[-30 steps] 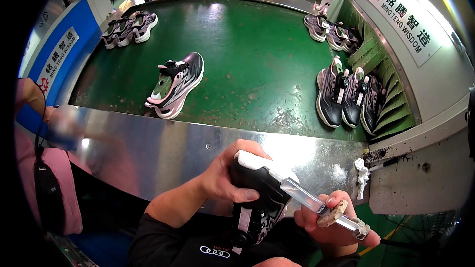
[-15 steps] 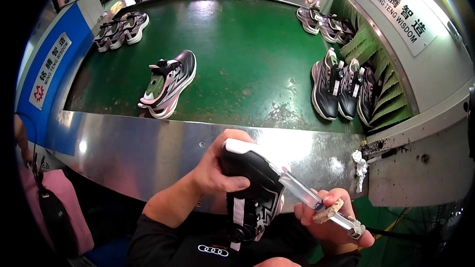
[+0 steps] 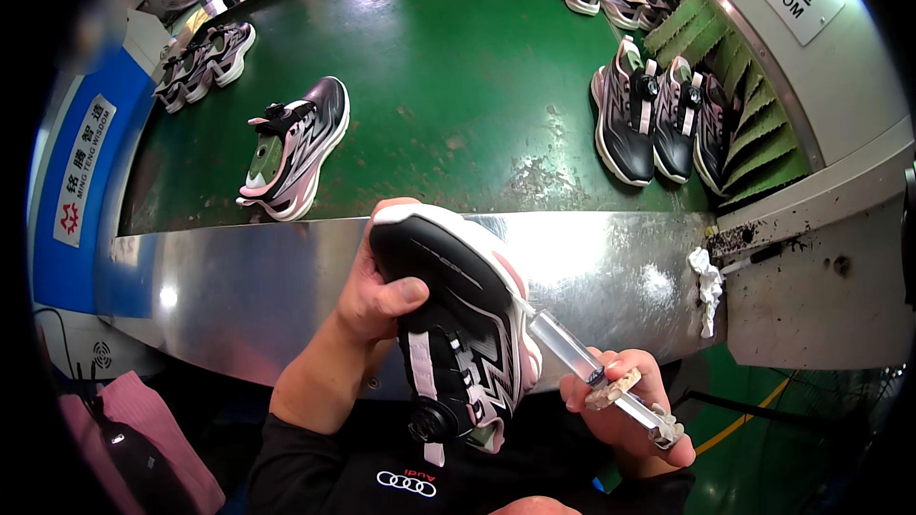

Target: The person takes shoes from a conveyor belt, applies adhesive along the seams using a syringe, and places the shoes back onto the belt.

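Observation:
My left hand is closed round the toe end of a black sneaker with a white and pink sole, tilted with its toe up and its dial and strap toward me. In my right hand is a clear syringe, its flange and plunger end wrapped in beige material. The thumb end of that hand lies at the plunger. The syringe's tip meets the shoe's side, at the seam between the black upper and the sole. Whether anything flows from the tip is too small to tell.
A green conveyor belt lies beyond a metal ledge. One sneaker stands on its left part; several shoes stand at right by green flaps. Crumpled white tissue lies at the ledge's right end.
The held sneaker has risen, moved slightly left and turned to show more of its side and sole edge. The syringe tip has followed along the seam. My view has shifted a little.

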A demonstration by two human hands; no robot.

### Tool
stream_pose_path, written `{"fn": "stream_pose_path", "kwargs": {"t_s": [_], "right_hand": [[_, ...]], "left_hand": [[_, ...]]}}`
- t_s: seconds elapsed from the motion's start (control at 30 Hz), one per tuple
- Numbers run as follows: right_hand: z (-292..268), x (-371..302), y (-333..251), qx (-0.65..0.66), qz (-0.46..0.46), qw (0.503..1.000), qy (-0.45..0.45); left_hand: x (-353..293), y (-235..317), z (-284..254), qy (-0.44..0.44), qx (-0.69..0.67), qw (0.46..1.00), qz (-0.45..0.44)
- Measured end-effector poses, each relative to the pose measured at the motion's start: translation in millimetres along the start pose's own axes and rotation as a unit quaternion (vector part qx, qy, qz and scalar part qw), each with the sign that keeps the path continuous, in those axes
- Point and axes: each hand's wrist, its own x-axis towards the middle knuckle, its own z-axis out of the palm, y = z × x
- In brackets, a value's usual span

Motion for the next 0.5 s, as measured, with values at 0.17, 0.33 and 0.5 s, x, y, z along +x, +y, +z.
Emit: {"fn": "stream_pose_path", "kwargs": {"t_s": [0.17, 0.33, 0.5], "right_hand": [[-7, -13, 7, 0.027, -0.009, 1.0, 0.007], [-14, -27, 10, 0.005, 0.028, 1.0, 0.003], [-14, -42, 8, -0.012, 0.058, 0.998, 0.011]], "left_hand": [[7, -2, -3, -0.005, 0.012, 1.0, -0.018], [15, -1, -4, 0.005, 0.019, 0.999, -0.033], [15, -8, -13, 0.045, -0.014, 0.999, -0.025]]}}
